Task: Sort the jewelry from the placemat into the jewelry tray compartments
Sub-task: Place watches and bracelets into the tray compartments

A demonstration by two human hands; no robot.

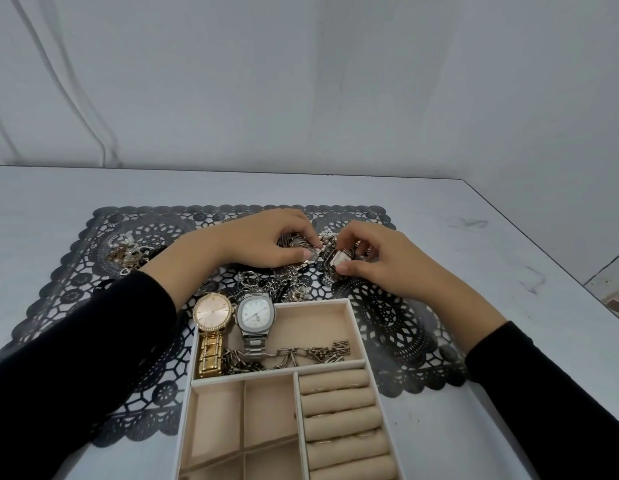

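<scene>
Both hands in the jewelry heap, mid-sort

Left hand (pixel 266 242) & right hand (pixel 381 261) both have fingers curled, pinching bits of the tangled silvery jewelry pile (pixel 287 285) mid-way along the black lace-pattern placemat (pixel 387 327), toward its far edge. The right one's on a small piece w/ a pale rectangular face (pixel 339 259). Smaller gold-ish tangle (pixel 128 251) sits near the mat's far left corner. Beige compartment tray (pixel 311 302) overlaps the mat's near edge. Its far compartment has a round gold watch (pixel 212 313), square silver watch (pixel 257 315) & a link chain (pixel 311 353) – watch faces lean on the far rim.
</scene>
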